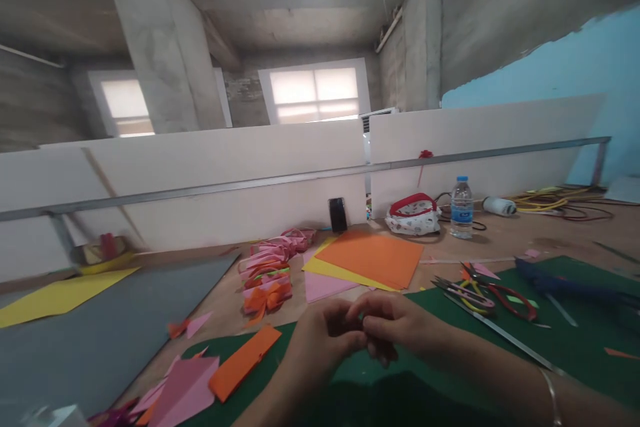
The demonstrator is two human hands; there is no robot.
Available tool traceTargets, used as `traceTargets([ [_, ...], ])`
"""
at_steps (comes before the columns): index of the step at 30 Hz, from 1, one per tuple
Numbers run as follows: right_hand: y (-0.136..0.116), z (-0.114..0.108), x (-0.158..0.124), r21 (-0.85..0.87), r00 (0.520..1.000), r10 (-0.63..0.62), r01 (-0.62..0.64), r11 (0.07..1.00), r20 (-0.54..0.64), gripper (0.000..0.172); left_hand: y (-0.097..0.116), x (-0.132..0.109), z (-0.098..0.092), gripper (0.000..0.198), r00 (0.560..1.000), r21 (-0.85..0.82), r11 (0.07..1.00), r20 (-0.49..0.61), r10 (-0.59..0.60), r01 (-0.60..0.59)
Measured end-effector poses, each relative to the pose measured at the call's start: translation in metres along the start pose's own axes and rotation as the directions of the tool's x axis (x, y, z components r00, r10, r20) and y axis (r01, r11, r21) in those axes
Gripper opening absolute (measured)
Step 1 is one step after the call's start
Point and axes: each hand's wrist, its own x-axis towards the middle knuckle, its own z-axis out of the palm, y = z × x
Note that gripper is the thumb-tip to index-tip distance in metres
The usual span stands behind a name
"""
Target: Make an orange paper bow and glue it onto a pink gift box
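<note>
Over the green cutting mat (390,400), my left hand (325,333) and my right hand (395,323) meet fingertip to fingertip. Both have curled, closed fingers; anything between them is hidden or too small to name. To the left of my left hand lies a folded orange strip (245,361), partly on the mat. Past it sit pink paper pieces (187,390). Beyond my hands, sheets of orange paper (375,255), yellow paper (350,272) and pink paper (325,285) overlap on the table.
Scissors (515,300) and pliers (473,293) lie to the right, near a metal ruler (505,333) and a dark blue glue gun (565,280). Pink and orange bows (267,293) form a row at left. Farther back stand a phone (337,215), a pouch (414,215) and a water bottle (461,210).
</note>
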Motion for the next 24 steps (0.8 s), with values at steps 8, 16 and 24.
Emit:
traceTargets([
  [8, 0.004, -0.003, 0.003, 0.107, 0.998, 0.031, -0.026, 0.994, -0.046, 0.029, -0.006, 0.005, -0.018, 0.022, 0.962, 0.155, 0.983, -0.267, -0.051, 0.095],
  [16, -0.005, -0.012, -0.001, 0.008, 0.998, 0.058, -0.058, 0.998, 0.009, 0.032, -0.003, -0.002, -0.014, 0.018, 0.917, 0.580, 0.815, -0.317, 0.243, -0.015],
  [24, -0.005, -0.040, 0.006, -0.474, 0.961, -0.088, -0.048, 0.879, -0.261, 0.020, -0.003, 0.003, -0.023, 0.030, 0.942, 0.616, 0.787, -0.268, 0.203, 0.005],
])
